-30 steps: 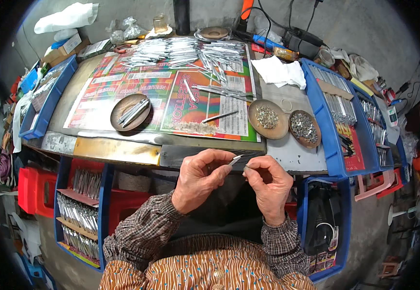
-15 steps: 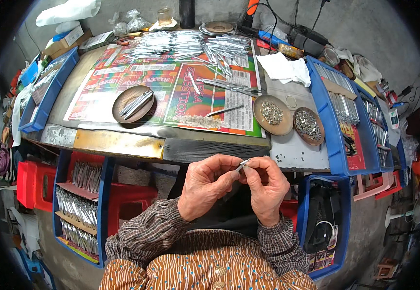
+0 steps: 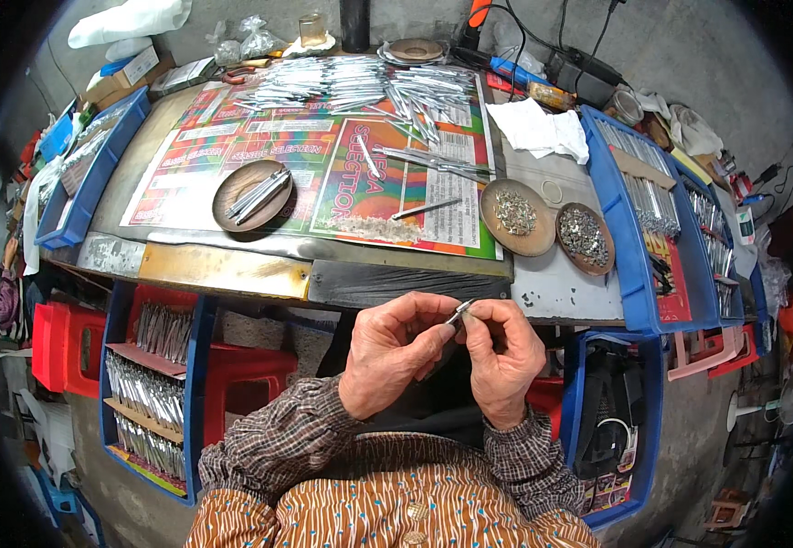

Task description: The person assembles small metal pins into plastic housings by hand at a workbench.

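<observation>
Just in front of the table edge, my left hand and my right hand meet, both closed. Between their fingertips is a thin silvery metal piece, pinched by the left thumb and index finger. My right thumb and index finger press at its upper end. Most of the piece is hidden in the fingers, so its exact kind does not show. On the table beyond lie a round wooden dish with several slim metal rods, a dish of small brass-coloured bits and a dish of small silvery bits.
A big heap of silvery rods covers the table's far side on a colourful printed sheet. Blue trays stand at the right and left. Below the table are a blue crate of rods and a red stool.
Both hands stay in nearly the same place. The metal piece has tilted slightly between the fingertips, and my fingers have shifted a little around it.
</observation>
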Demonstrator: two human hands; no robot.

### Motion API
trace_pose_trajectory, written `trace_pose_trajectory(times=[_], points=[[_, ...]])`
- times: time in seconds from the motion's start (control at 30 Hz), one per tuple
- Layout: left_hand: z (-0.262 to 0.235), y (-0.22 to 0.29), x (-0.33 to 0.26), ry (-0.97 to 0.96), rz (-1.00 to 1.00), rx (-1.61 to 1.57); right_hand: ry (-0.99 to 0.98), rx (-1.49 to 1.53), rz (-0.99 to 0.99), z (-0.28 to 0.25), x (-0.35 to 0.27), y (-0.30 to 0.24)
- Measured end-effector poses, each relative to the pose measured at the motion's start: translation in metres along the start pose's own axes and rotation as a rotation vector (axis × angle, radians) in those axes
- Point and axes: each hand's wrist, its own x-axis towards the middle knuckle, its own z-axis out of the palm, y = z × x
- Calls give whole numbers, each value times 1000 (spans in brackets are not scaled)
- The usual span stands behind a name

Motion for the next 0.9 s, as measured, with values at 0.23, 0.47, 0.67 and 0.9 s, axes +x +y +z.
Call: trace_pose_trajectory(times=[0.23,0.47,0.67,0.9], points=[[5,-4,-2,52,96,124,20,-127,-111,1,1,-3],[3,-14,0,37,104,100,-64,532,438,-5,4,4],[5,-20,2,75,260,444,-88,575,498,-8,10,3],[16,-13,6,123,534,779,-196,493,476,-18,12,5]])
